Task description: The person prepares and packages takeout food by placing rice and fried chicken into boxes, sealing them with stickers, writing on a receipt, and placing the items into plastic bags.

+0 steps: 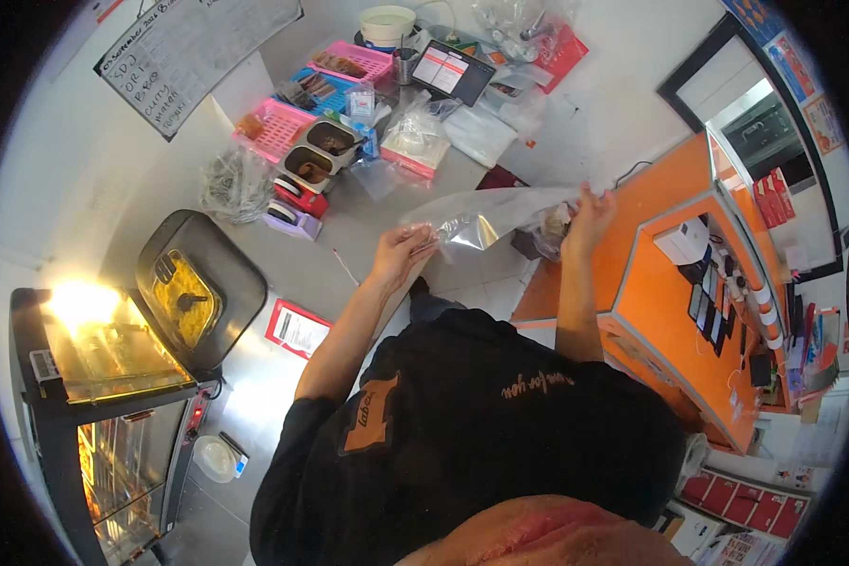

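Observation:
A clear plastic bag (477,223) is stretched between my two hands above the edge of the grey table (311,276). My left hand (400,247) pinches one end of it between thumb and fingers. Raised a little at the right, my right hand (590,218) grips the other end. Close under the right hand is a crumpled clear bag with something brownish in it (553,226); whether that hand also holds it, I cannot tell. Part of the tabletop behind the stretched plastic is seen only through it.
Pink baskets (276,131), steel containers (318,152), a tablet (453,73) and tape dispensers (293,218) crowd the table's back. A black pan (244,283) and a lit warming cabinet (106,354) stand left. An orange counter (651,297) is at the right.

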